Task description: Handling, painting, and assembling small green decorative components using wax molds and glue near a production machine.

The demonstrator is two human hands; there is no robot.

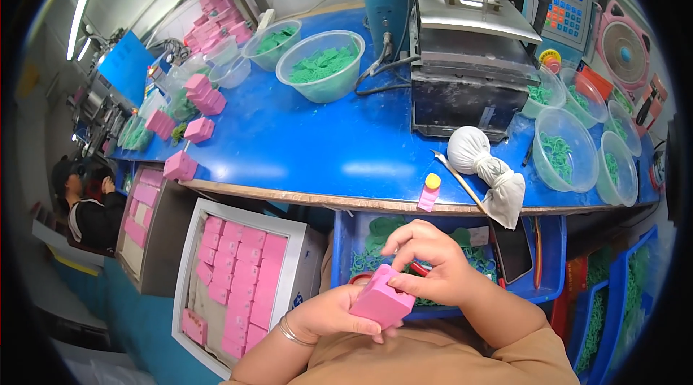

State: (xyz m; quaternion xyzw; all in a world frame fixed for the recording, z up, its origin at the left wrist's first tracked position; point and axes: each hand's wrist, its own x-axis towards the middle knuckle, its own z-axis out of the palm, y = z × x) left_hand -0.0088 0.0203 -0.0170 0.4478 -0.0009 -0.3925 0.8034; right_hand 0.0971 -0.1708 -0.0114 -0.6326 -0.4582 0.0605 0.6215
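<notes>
Both hands (333, 315) (442, 264), fingers (413, 284) half-curled, touch one pink block (379, 301).

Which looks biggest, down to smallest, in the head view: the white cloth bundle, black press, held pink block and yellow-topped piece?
1. Black press
2. White cloth bundle
3. Pink block, in the left hand; nearness may enlarge it
4. Yellow-topped piece
</notes>
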